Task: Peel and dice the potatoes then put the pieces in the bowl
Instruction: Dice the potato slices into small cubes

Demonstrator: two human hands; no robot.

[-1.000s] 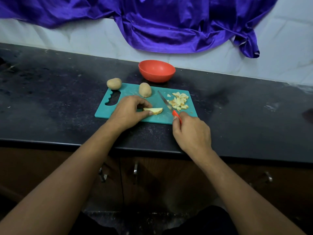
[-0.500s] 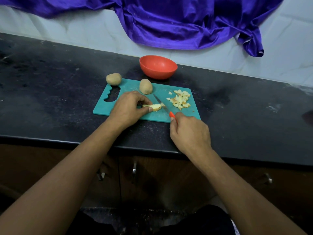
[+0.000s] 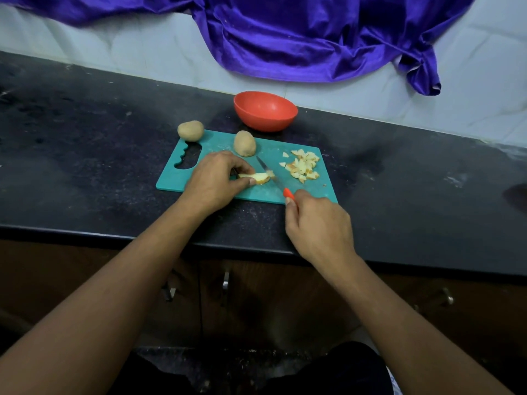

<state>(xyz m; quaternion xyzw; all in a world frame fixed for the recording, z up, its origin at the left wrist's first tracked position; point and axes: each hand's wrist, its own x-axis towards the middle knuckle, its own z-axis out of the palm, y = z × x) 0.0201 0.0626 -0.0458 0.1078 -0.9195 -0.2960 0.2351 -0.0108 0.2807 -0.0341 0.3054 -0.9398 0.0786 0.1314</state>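
One broad purple cloth (image 3: 299, 38) drapes the tiled wall at the back; below it runs the dark speckled surface (image 3: 85, 143) on which all the work lies. On this surface, near its front edge, sits the teal cutting board (image 3: 171, 181). The person's right hand (image 3: 318, 223) is at the board's near edge, its fingers wrapped round the red handle of the knife (image 3: 268, 173). The left hand (image 3: 212, 181) lies on the board, its fingers curled over and pinching a potato wedge (image 3: 255, 177).

The red bowl (image 3: 265, 121) stands just behind the board, and no pieces can be seen inside it. One whole potato (image 3: 244, 143) rests on the board's far side; a second potato (image 3: 190, 130) sits at the board's far left corner. Both look unpeeled.

The blade meets the free end of the wedge. A small heap of diced pieces (image 3: 303, 166) lies on the board's right part.

Judged progress: under halfway. Roughly one potato is nearly diced. Two remain to be peeled and cut, and nothing seems to have gone into the bowl.
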